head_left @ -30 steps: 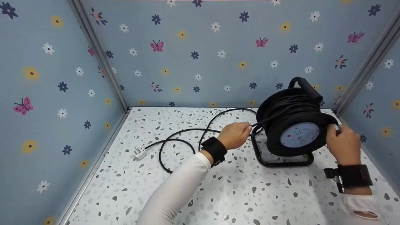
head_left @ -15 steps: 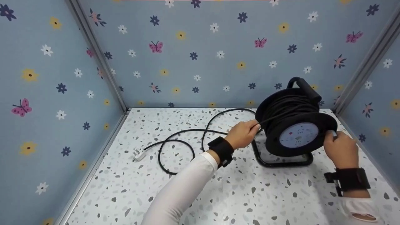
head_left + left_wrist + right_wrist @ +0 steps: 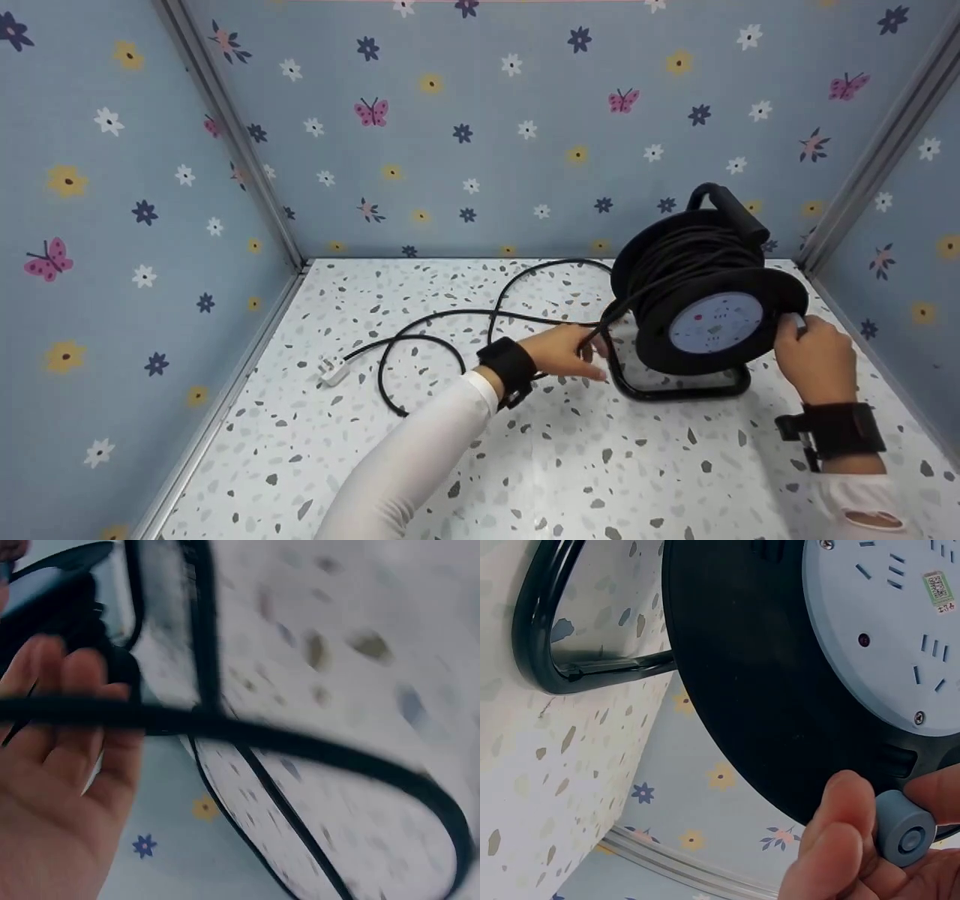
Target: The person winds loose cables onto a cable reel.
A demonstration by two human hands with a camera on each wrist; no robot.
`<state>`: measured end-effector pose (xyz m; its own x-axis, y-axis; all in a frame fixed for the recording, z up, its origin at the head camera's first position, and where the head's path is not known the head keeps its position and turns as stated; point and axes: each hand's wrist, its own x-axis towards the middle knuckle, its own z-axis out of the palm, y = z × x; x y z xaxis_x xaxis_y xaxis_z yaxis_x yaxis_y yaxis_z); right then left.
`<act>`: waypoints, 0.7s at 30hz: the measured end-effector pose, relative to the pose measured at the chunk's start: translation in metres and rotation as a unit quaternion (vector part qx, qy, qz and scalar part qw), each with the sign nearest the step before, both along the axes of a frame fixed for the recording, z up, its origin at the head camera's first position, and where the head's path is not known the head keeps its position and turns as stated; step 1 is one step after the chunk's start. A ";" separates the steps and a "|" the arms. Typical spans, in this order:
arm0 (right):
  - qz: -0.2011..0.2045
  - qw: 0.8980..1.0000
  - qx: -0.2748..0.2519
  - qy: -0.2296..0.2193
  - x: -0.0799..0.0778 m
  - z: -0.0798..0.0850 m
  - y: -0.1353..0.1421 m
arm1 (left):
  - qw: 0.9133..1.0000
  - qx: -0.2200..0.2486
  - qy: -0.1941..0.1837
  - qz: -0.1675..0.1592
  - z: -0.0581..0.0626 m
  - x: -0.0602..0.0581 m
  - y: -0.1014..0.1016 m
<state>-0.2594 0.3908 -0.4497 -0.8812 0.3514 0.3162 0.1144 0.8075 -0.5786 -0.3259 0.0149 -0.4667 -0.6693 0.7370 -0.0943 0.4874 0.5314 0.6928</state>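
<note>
A black cable reel [image 3: 694, 255] stands at the right on a tubular stand [image 3: 679, 394], its pale socket panel [image 3: 716, 322] facing forward. My right hand [image 3: 819, 360] pinches the small grey crank knob [image 3: 904, 829] at the reel's rim between thumb and fingers. Left of the reel, my left hand [image 3: 559, 351] has its fingers loosely extended, thumb apart. The black cable [image 3: 315, 746] runs across that palm in the left wrist view and up to the reel's windings. The cable's free part loops over the surface to a white plug [image 3: 334, 371].
Speckled white flooring [image 3: 570, 465] lies under everything. Blue flowered panels [image 3: 480, 135] rise behind and on both sides, with metal strips at their corners. The reel's carrying handle [image 3: 739, 214] sticks up close to the back panel.
My left hand first slid along the cable towards the reel, then dropped down and left, its fingers loosening. My right hand has stayed at the knob with hardly any shift.
</note>
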 end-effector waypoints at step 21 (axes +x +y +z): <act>0.002 1.000 -0.005 -0.009 0.000 -0.001 -0.002 | 0.941 -0.262 0.212 -0.013 -0.033 -0.004 -0.124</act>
